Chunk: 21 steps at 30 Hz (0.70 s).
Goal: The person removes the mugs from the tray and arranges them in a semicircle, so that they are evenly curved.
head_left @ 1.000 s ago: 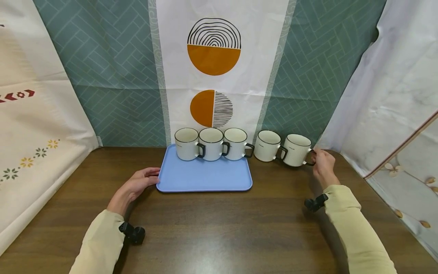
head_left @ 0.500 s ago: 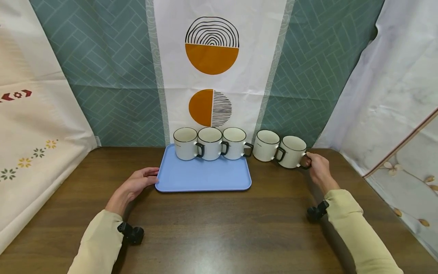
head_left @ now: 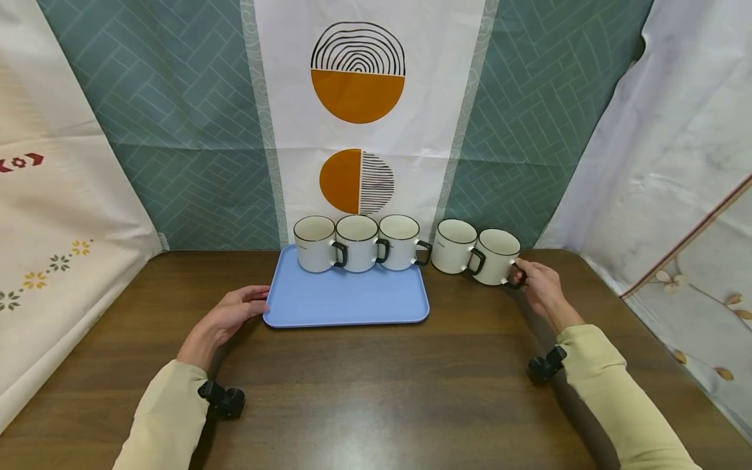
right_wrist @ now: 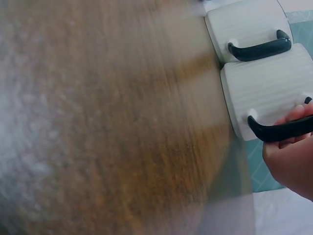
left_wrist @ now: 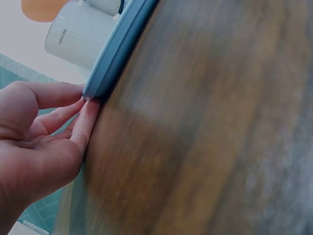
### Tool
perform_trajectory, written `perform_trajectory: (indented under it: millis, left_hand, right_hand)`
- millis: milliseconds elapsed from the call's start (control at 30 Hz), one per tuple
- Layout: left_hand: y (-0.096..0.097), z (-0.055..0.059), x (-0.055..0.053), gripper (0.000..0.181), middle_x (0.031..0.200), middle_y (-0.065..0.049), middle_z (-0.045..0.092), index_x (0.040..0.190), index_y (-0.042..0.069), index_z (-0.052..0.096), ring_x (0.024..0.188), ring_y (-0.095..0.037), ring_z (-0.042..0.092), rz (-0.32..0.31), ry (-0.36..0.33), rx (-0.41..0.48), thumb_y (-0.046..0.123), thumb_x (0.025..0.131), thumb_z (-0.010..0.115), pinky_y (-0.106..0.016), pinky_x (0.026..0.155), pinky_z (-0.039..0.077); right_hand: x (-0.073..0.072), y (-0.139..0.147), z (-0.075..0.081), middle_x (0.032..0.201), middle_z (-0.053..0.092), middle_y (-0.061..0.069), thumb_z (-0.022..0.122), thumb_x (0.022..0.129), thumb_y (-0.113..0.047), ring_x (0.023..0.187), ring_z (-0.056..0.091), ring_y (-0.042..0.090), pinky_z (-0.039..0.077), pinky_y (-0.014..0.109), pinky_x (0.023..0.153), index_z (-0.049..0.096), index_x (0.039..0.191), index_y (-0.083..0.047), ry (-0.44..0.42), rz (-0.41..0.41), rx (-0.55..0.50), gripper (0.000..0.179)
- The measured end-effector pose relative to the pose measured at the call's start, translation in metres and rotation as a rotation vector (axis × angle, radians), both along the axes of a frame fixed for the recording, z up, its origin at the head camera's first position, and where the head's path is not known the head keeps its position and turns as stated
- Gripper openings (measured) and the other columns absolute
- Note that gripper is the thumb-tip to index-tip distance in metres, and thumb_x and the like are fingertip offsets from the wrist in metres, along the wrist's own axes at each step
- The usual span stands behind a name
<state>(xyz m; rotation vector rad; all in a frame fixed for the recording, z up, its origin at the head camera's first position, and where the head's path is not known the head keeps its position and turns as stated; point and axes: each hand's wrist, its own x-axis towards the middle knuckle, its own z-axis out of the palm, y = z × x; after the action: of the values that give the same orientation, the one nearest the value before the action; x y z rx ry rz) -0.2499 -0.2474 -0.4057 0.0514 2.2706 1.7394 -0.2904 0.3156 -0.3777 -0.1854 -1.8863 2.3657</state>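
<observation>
My left hand (head_left: pixel 232 313) pinches the left edge of a light blue tray (head_left: pixel 346 307) between thumb and fingertips; the left wrist view shows the tray rim (left_wrist: pixel 110 63) in that grasp. My right hand (head_left: pixel 542 287) holds the black handle (right_wrist: pixel 279 129) of the rightmost white mug (head_left: pixel 495 261), its fingers inside the loop. This mug stands upright on the table, close against the handle side of another white mug (head_left: pixel 451 251). Along the tray's back stand three similar mugs in a row, the left one (head_left: pixel 314 251), the middle one (head_left: pixel 355 251) and the right one (head_left: pixel 398 248).
A brown wooden table (head_left: pixel 364 385) spreads in front of the tray and mugs. Behind them hangs a green and white patterned cloth (head_left: pixel 205 163). Pale cloths flank the table on the left (head_left: pixel 64 215) and right (head_left: pixel 664 196).
My right hand has shifted the rightmost mug left, closer to the mug beside it. My left hand stays at the tray's edge. The head view has drifted slightly.
</observation>
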Motion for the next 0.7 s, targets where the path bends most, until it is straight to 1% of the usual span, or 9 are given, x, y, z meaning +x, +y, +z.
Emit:
perform_trajectory:
  millis: [67,133,200,300,367,433,500,600,700]
  left_hand:
    - [0.0,0.0,0.0,0.059,0.145,-0.032,0.03,0.145,-0.013,0.024,0.127,-0.038,0.039,0.006,-0.006,0.002,0.002,0.096,0.053,-0.046,0.108,0.033]
    - [-0.001,0.001,0.0,0.059,0.145,-0.032,0.029,0.145,-0.013,0.024,0.126,-0.037,0.039,0.002,-0.007,-0.003,0.002,0.096,0.053,-0.046,0.108,0.034]
    - [-0.001,0.001,0.0,0.059,0.145,-0.032,0.03,0.145,-0.013,0.024,0.126,-0.037,0.04,0.001,-0.005,-0.002,0.002,0.096,0.053,-0.044,0.108,0.035]
    - [0.0,0.001,0.001,0.059,0.144,-0.033,0.03,0.145,-0.014,0.024,0.124,-0.036,0.041,0.001,0.003,0.0,0.001,0.095,0.053,-0.041,0.106,0.037]
    - [0.0,0.002,0.002,0.059,0.144,-0.033,0.031,0.144,-0.014,0.024,0.124,-0.036,0.041,0.005,0.006,0.003,0.001,0.095,0.053,-0.04,0.106,0.038]
    - [0.0,0.001,0.002,0.059,0.144,-0.033,0.031,0.145,-0.014,0.024,0.125,-0.037,0.04,0.006,0.005,0.002,0.002,0.095,0.053,-0.042,0.106,0.037]
    - [0.001,0.002,0.003,0.06,0.144,-0.033,0.03,0.145,-0.013,0.024,0.126,-0.038,0.039,0.005,0.003,0.005,0.002,0.095,0.054,-0.043,0.107,0.036]
    - [0.001,0.001,0.002,0.059,0.145,-0.033,0.03,0.145,-0.013,0.024,0.128,-0.039,0.037,0.005,0.0,0.011,0.002,0.096,0.053,-0.046,0.109,0.033]
    - [0.0,0.001,0.002,0.059,0.145,-0.033,0.029,0.145,-0.013,0.024,0.128,-0.04,0.036,0.004,-0.004,0.015,0.002,0.096,0.053,-0.048,0.11,0.031]
  right_hand:
    - [0.001,0.0,0.001,0.062,0.053,-0.004,0.051,0.099,-0.007,0.058,0.051,0.007,0.038,0.016,0.052,0.059,0.066,-0.01,-0.014,0.012,0.02,0.034]
    - [0.002,-0.001,0.002,0.062,0.054,-0.005,0.053,0.098,-0.009,0.058,0.052,0.006,0.037,0.016,0.052,0.059,0.067,-0.01,-0.026,-0.008,0.072,0.033]
    - [0.002,-0.002,0.004,0.066,0.054,-0.008,0.056,0.097,-0.013,0.06,0.05,0.005,0.039,0.017,0.054,0.06,0.072,-0.011,-0.037,-0.059,0.199,0.026]
    - [0.003,-0.002,0.01,0.076,0.054,-0.01,0.061,0.094,-0.017,0.069,0.049,0.004,0.042,0.019,0.063,0.061,0.086,-0.006,-0.056,-0.154,0.454,0.014]
    - [0.002,-0.005,0.015,0.085,0.053,-0.008,0.063,0.093,-0.018,0.077,0.047,0.005,0.042,0.02,0.069,0.061,0.1,-0.001,-0.054,-0.2,0.598,0.018]
    - [0.001,-0.008,0.022,0.091,0.054,-0.002,0.062,0.092,-0.016,0.083,0.047,0.007,0.041,0.022,0.073,0.058,0.109,0.005,-0.033,-0.219,0.661,0.027]
    - [0.001,-0.013,0.029,0.096,0.055,0.004,0.059,0.092,-0.015,0.086,0.048,0.009,0.041,0.022,0.075,0.056,0.115,0.009,-0.009,-0.221,0.701,0.033]
    - [0.002,-0.022,0.039,0.103,0.054,0.01,0.055,0.095,-0.02,0.089,0.049,0.013,0.043,0.023,0.075,0.054,0.119,0.007,0.021,-0.207,0.752,0.036]
    - [0.003,-0.033,0.047,0.11,0.056,0.016,0.053,0.098,-0.024,0.095,0.051,0.019,0.043,0.026,0.076,0.055,0.12,0.005,0.079,-0.197,0.811,0.037]
